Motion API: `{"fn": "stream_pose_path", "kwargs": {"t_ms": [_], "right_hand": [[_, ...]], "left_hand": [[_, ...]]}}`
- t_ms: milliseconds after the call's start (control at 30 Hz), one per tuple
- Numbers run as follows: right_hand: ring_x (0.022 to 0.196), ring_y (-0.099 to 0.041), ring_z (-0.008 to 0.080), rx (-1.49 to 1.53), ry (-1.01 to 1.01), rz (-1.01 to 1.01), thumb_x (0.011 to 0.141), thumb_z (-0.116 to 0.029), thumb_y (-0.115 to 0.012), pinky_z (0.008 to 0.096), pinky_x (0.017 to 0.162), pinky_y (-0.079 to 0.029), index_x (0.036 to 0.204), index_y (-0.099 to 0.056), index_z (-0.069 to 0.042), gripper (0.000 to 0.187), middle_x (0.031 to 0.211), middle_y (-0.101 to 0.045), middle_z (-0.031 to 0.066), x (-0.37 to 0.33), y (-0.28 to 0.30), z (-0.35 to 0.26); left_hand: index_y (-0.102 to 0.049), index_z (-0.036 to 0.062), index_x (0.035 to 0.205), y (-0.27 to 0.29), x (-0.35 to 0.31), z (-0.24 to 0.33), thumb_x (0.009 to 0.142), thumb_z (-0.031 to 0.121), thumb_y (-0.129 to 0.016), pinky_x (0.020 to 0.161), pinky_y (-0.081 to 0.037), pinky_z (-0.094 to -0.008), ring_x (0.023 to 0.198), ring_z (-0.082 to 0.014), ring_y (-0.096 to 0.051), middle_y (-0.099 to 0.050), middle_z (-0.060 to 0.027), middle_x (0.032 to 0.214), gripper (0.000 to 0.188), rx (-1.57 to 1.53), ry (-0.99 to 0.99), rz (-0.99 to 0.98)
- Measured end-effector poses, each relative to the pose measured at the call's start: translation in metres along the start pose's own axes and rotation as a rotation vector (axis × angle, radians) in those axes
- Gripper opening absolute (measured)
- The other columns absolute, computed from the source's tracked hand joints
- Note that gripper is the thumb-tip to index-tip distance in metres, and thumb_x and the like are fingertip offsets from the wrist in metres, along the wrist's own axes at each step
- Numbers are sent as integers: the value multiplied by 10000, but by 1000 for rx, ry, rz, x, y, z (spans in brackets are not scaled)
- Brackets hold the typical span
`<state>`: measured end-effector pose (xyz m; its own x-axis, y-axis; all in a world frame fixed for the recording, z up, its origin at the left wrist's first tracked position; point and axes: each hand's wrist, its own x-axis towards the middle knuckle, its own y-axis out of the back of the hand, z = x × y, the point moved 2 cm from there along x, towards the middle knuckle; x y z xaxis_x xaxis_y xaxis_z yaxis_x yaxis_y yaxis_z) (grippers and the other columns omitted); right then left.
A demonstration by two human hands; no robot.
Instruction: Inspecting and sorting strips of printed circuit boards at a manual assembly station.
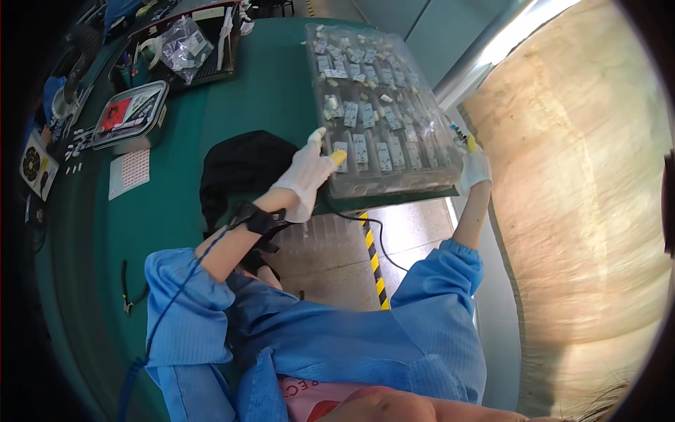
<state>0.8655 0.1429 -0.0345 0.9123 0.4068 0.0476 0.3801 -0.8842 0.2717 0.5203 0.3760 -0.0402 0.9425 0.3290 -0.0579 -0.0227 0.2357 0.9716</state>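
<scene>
A clear plastic compartment tray (394, 184) lies at the table's far right, its pockets filled with many small pale circuit boards (361, 150). My left hand (307, 174), in a white glove with yellow fingertips, grips the tray's near left corner, with the thumb over the rim. At the near right corner my right hand (476, 169), gloved the same way, holds the tray's side; its fingers are partly hidden. A black strap (257, 219) with a blue cord circles my left wrist.
Beside my left forearm lies black cloth (242, 169). Farther left are a lidded metal-rimmed box (133, 116), a sheet of red-marked labels (130, 172), cutters (127, 306) and a dark bin (190, 77). A cable (382, 235) hangs off the table edge. A pale curtain (569, 211) stands right.
</scene>
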Motion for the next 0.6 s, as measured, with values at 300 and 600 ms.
{"fn": "stream_pose_path", "kwargs": {"t_ms": [300,600], "right_hand": [[1114,-579,307,304,113,-219,1005,-290,-401,403,903,-488,1279,-472,39,434,1246,-551,148,-22,2,-50],[1116,-583,296,603,72,-8,992,-248,-421,372,912,-498,1288,-465,49,422,1254,-551,164,55,-11,-88]], "left_hand": [[-276,-1,1395,38,4,33,820,56,-599,718,-502,-278,809,-190,-597,-579,-205,1200,662,-1443,316,556],[-402,-15,1272,110,-25,-29,852,18,-444,888,-536,-348,952,-221,-612,-509,-217,1328,424,-2218,-223,153]]}}
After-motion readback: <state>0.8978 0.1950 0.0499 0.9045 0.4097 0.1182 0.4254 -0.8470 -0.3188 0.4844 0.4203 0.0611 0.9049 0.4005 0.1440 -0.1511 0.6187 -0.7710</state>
